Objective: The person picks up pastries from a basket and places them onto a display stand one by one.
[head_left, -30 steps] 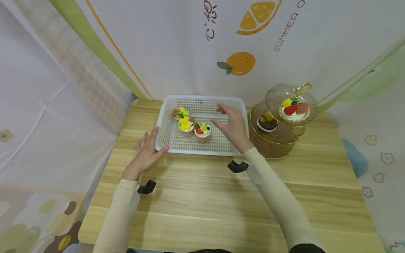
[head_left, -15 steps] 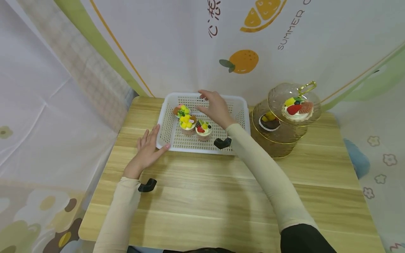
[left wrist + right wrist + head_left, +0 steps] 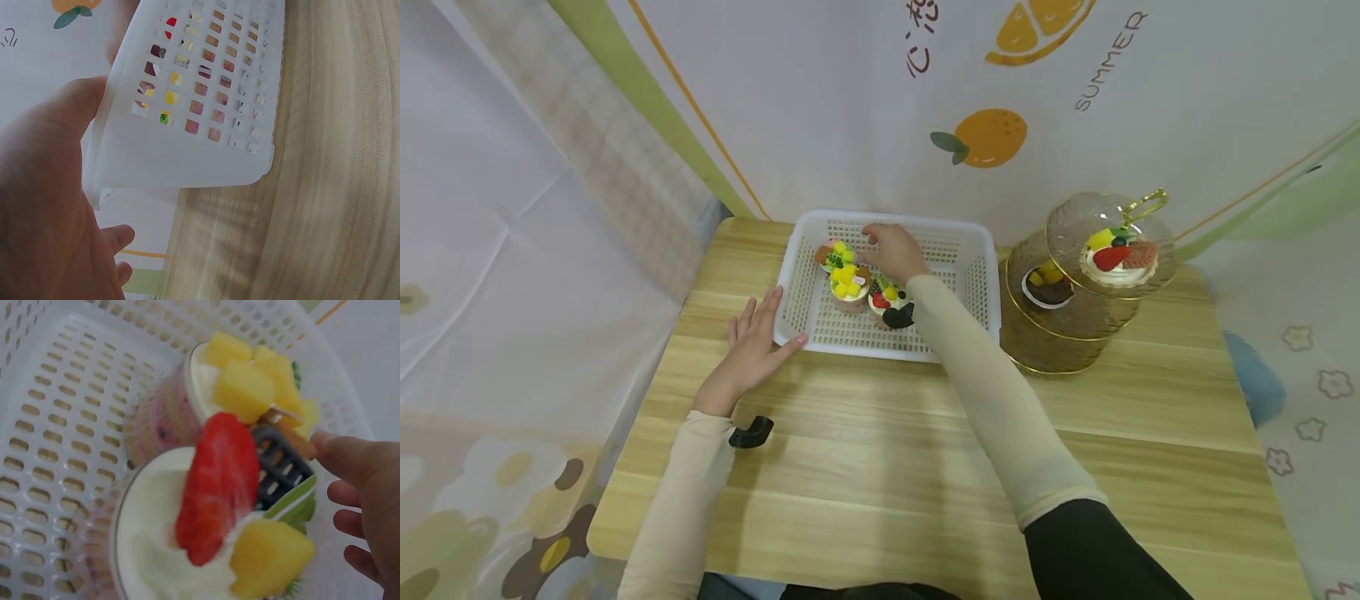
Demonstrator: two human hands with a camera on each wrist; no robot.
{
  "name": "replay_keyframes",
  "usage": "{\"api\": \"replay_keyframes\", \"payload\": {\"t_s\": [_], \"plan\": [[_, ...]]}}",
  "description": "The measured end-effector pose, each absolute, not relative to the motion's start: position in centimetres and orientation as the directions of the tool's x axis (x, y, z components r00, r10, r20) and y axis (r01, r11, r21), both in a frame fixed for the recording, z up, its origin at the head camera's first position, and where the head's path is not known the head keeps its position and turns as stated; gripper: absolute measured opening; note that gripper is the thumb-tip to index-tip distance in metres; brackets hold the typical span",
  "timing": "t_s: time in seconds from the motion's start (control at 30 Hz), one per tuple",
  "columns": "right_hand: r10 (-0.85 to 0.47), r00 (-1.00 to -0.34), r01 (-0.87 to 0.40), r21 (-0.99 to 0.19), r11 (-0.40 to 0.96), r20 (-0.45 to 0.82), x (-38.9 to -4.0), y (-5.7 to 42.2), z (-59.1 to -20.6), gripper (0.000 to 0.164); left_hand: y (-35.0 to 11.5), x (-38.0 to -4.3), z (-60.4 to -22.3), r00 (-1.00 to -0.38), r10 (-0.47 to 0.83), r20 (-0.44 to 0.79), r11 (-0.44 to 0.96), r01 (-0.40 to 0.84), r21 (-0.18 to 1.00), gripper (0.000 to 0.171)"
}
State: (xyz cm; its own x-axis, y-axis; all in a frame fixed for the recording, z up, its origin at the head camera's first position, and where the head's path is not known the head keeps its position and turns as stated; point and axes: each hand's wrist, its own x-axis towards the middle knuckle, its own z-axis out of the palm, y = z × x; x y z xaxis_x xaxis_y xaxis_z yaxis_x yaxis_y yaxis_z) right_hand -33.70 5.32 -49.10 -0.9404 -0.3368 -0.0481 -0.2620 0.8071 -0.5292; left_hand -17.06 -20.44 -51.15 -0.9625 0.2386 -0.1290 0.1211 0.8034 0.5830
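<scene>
A white perforated basket (image 3: 880, 354) holds three dessert cups. The back cup (image 3: 835, 256) has yellow and green topping, the middle cup (image 3: 848, 283) yellow cubes, and the front cup (image 3: 878, 297) a strawberry slice, seen large in the right wrist view. My right hand (image 3: 897, 252) reaches into the basket beside the back and middle cups, thumb and index finger apart. In the right wrist view its thumb (image 3: 347, 453) overlaps the middle cup's topping. My left hand (image 3: 751, 350) rests at the basket's left front corner, fingers spread along the outside and thumb on the front rim.
To the right of the basket stands a clear tiered stand (image 3: 1060, 354) with gold edges. A fruit tart (image 3: 1120, 260) sits on its top tier and a dark tart (image 3: 1048, 287) on a lower one. A printed curtain (image 3: 865, 117) hangs behind the wooden table (image 3: 850, 467).
My right hand has moved left across the basket and down toward the back and middle cups. My left hand has stayed at the basket's corner.
</scene>
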Motion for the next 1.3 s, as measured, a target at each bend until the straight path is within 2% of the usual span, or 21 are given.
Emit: {"api": "replay_keyframes", "payload": {"t_s": [0.23,0.6,1.0,1.3], "plan": [[-0.353,-0.933,-0.287,-0.452,0.845,-0.067,-34.2,4.8,-49.6,0.053,-20.3,-17.2,-51.0,-0.964,0.236,-0.123,0.803,0.122,0.583,0.093],[-0.342,-0.926,-0.239,-0.455,0.858,-0.158,-34.8,4.2,-50.5,0.063,-20.2,-17.4,-51.1,-0.964,0.232,-0.128,0.811,0.119,0.573,0.093],[-0.325,-0.930,-0.230,-0.418,0.879,-0.173,-34.8,2.6,-51.0,0.070,-20.4,-17.3,-51.5,-0.966,0.223,-0.132,0.821,0.113,0.560,0.093],[-0.266,-0.952,-0.189,-0.394,0.900,-0.152,-34.4,1.1,-51.5,0.067,-20.3,-17.3,-51.5,-0.966,0.227,-0.125,0.812,0.116,0.572,0.093]]}}
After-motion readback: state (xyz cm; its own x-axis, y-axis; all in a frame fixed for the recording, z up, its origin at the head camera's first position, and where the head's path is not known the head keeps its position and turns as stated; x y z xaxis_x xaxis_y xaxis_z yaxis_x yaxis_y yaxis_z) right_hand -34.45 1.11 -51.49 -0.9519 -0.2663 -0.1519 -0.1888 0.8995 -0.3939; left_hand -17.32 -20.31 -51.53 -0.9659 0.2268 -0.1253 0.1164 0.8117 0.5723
